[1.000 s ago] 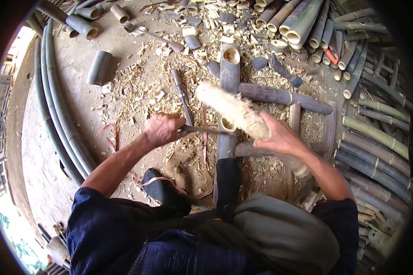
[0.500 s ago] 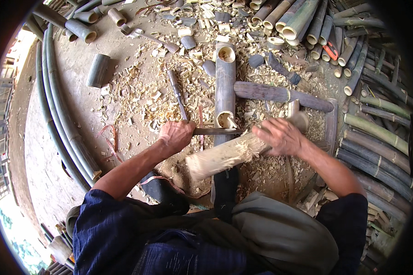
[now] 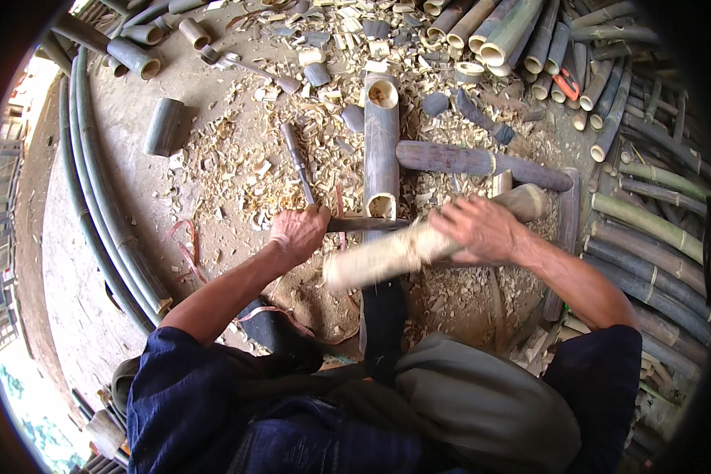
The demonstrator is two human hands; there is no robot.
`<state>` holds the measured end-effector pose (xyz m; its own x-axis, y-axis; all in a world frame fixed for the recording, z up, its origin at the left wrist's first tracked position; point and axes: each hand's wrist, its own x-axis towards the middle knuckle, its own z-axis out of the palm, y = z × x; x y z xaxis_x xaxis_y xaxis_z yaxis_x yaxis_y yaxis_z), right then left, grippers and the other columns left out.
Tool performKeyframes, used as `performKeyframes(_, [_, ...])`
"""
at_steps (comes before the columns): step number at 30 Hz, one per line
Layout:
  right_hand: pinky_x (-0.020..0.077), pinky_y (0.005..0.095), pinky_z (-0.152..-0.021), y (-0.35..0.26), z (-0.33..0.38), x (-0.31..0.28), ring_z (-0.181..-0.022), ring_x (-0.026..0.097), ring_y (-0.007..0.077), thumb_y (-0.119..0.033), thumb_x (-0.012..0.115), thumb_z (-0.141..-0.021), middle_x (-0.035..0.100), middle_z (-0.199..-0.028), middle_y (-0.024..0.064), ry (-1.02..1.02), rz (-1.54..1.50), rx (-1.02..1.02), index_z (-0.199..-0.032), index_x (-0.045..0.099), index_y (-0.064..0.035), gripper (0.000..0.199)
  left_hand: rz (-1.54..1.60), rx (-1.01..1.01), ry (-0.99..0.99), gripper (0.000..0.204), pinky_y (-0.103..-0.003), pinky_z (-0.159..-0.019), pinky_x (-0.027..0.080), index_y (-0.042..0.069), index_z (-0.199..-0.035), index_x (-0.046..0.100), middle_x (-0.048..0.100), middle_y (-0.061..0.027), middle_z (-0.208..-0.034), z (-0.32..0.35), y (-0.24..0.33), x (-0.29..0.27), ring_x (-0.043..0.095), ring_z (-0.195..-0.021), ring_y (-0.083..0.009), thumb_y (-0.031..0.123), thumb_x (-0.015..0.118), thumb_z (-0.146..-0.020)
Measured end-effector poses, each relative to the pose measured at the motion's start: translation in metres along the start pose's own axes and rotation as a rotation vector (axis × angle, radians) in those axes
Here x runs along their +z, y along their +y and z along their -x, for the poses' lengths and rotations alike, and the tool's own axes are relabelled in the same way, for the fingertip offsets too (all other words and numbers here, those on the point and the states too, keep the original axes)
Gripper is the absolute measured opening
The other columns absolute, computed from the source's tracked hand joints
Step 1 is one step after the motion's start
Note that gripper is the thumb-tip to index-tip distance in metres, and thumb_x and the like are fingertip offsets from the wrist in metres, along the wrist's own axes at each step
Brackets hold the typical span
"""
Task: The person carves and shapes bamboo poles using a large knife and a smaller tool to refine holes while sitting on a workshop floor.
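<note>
While pale shavings (image 3: 245, 170) litter the dirt, the left hand (image 3: 296, 233) is fisted round a flat dark blade (image 3: 367, 224) laid across the hollow bamboo tube (image 3: 381, 146); the right hand (image 3: 482, 229) clasps a blurred pale wooden club (image 3: 379, 257).

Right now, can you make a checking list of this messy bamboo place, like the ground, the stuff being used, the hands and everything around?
Surface: dirt ground, strewn with pale wood chips.
Job's things: bamboo section lying flat; dark blade across its near end; pale wooden club, blurred.
Clutter: short bamboo offcuts, a chisel-like tool.
Grippers: left hand grips the blade's handle; right hand grips the club.
Cables: nothing seen.
Surroundings: long bamboo poles left, stacked poles right.
</note>
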<state>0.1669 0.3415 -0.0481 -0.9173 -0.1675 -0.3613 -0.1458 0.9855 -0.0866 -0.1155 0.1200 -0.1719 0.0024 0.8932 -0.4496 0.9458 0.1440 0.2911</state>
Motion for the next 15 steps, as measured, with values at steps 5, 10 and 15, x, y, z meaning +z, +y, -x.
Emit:
performKeyframes(5, [0.0619,0.0432,-0.082,0.021,0.005,0.026,-0.097,0.066,0.0264,-0.045,0.088,-0.073,0.063,-0.106,0.0133,0.080,0.202,0.093,-0.134,0.052,-0.0063,0.081,-0.054,-0.011,-0.016,0.013,-0.043,-0.061,0.058,0.003,-0.107,0.056,0.067,-0.0197,-0.096,-0.006,0.007,0.004,0.071,-0.073,-0.0286,0.012,0.052,-0.099])
performKeyframes(10, [0.0642,0.0417,-0.076,0.027,0.008,-0.009,-0.099,0.069,0.0333,-0.030,0.091,-0.071,0.065,-0.111,0.0217,-0.008,-0.079,0.259,-0.130,0.049,-0.0067,0.077,0.293,0.198,-0.024,0.017,-0.036,-0.056,0.057,0.003,-0.100,0.071,0.070,-0.0122,-0.076,-0.032,-0.026,-0.019,0.066,-0.061,-0.0177,0.020,0.069,-0.096])
performKeyframes(15, [0.0598,0.0413,-0.088,0.013,0.028,-0.048,-0.107,0.068,0.0314,-0.017,0.084,-0.076,0.065,-0.119,0.0237,0.304,-0.717,0.734,-0.127,0.048,-0.0018,0.064,0.740,0.180,0.084,0.036,-0.038,-0.058,0.054,0.008,-0.098,0.080,0.068,-0.0067,-0.063,-0.034,-0.027,-0.054,0.065,-0.058,-0.0188,0.043,0.075,-0.093])
